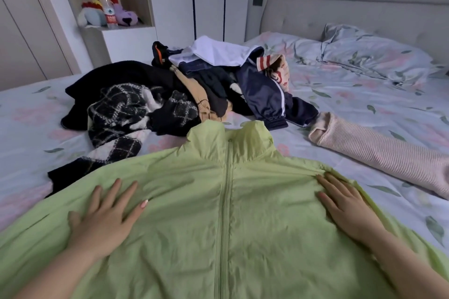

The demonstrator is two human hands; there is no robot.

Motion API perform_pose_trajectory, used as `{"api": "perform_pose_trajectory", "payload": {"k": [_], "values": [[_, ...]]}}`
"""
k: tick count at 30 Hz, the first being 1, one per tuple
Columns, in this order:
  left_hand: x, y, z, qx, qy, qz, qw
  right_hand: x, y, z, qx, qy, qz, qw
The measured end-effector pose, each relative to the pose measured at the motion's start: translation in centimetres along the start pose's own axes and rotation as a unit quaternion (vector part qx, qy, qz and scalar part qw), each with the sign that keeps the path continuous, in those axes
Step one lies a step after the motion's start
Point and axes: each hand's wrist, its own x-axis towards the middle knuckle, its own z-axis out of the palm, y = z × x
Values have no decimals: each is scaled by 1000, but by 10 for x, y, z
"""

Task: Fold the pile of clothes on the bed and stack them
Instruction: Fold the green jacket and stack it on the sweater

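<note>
1. The green jacket (228, 213) lies face up along the near edge of the bed (364, 94). Its zip is closed and its stand-up collar points toward the far edge.
2. The left hand (104, 218) rests palm down on the jacket's left chest. Its fingers (114, 192) are straight and spread, gripping nothing.
3. The right hand (347, 206) lies flat on the right shoulder, fingers straight and close together, and it too holds nothing. A few small creases gather at its fingertips.
4. Both palms are probably placed like this to press the thin fabric flat and keep it square before the sleeves and sides are folded in.
5. The jacket looks light and slightly crinkled, with shallow wrinkles across the front. Its sleeves run out of view at both lower corners, so how they lie cannot be told.
6. The pile of clothes (184, 85) sits unfolded behind the collar, toward the far edge. It includes a black-and-white checked knit (116, 114), a navy track jacket (264, 94) and a white piece on top.
7. A pink ribbed garment (379, 153) lies apart on the right side of the bed, seemingly rolled or folded.
8. No stack of folded clothes is visible, so most of the task seems to remain.
</note>
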Motion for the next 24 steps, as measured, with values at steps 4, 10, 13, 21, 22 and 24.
{"api": "perform_pose_trajectory", "payload": {"k": [4,10,13,21,22,24], "values": [[12,4,-4,25,44,3,999,22,-6,-5,1,81,8,997],[46,58,-22,-39,255,120,959,46,-69,-21,155,233,-43,959],[83,99,-29,-37,138,143,979,70,-107,-21,214,168,-61,960],[139,170,-73,-259,-54,15,964,127,-162,-37,429,-91,158,885],[140,174,-74,-270,-87,5,959,131,-162,-37,409,-145,167,885],[136,179,-73,-282,-177,18,943,135,-162,-35,350,-162,146,911]]}}
